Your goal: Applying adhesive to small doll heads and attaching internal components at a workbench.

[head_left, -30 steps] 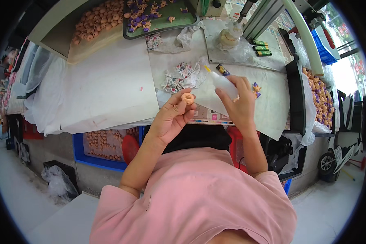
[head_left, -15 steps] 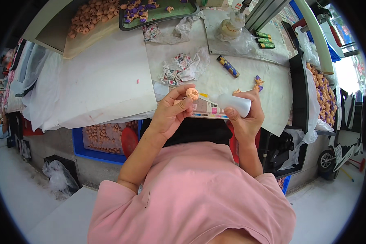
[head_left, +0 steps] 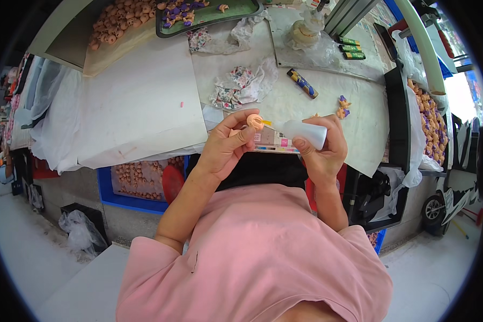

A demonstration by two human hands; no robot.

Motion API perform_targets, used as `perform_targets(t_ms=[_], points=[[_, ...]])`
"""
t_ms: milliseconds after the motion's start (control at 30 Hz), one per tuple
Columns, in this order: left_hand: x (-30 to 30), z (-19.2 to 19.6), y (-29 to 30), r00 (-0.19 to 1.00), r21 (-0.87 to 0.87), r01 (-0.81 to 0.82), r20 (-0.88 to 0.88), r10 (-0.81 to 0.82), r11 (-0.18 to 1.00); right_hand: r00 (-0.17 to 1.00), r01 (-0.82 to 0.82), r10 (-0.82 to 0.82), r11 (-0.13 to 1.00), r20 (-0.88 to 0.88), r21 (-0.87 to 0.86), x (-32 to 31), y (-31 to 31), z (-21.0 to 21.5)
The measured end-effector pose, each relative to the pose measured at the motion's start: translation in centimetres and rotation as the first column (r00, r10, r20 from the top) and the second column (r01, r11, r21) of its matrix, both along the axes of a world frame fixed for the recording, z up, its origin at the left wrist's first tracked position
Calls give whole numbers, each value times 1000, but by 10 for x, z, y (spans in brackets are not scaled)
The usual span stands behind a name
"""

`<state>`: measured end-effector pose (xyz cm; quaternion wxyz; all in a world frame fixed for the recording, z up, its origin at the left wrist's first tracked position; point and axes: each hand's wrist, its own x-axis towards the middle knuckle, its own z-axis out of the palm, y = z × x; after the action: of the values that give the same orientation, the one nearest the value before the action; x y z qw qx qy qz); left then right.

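Note:
My left hand (head_left: 228,142) pinches a small peach-coloured doll head (head_left: 255,122) between thumb and fingers, its hollow opening turned toward the right. Wrapped around a white squeeze bottle (head_left: 306,133) is my right hand (head_left: 327,145), tilting it so that its thin nozzle points left. The nozzle's yellow tip (head_left: 266,123) is at the head's opening; whether it is inside or only touching the rim, I cannot tell. Beyond my right hand, small peach-and-purple figure parts (head_left: 343,107) lie on the table.
A dark cylinder (head_left: 302,83) and a floral cloth (head_left: 236,88) lie beyond my hands. At the back are a green tray (head_left: 214,24) of purple-and-peach parts and a heap of doll heads (head_left: 121,21). A box of figures (head_left: 429,123) stands right; a blue crate (head_left: 129,203) sits below the table.
The bottle has shifted slightly left and its yellow tip is now closer against the doll head. My left hand has hardly moved.

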<state>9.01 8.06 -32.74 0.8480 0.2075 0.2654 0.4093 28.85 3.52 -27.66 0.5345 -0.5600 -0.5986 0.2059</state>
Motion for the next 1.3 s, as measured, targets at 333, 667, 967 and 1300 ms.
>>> perform_targets(t_ms=[333,667,967,1300], points=[[7,2,-3,998,-2,-35,-53,35,999,995,24,-28,999,100,37,10,-7,6],[14,1,-6,997,28,-53,-56,54,998,998,48,-49,998,31,33,14,-13,2],[15,-1,-6,995,21,-58,-81,60,998,999,30,-29,999,24,-25,15,-13,1],[17,1,-6,996,12,-69,-61,70,998,989,115,-123,988,77,101,22,-3,-7]])
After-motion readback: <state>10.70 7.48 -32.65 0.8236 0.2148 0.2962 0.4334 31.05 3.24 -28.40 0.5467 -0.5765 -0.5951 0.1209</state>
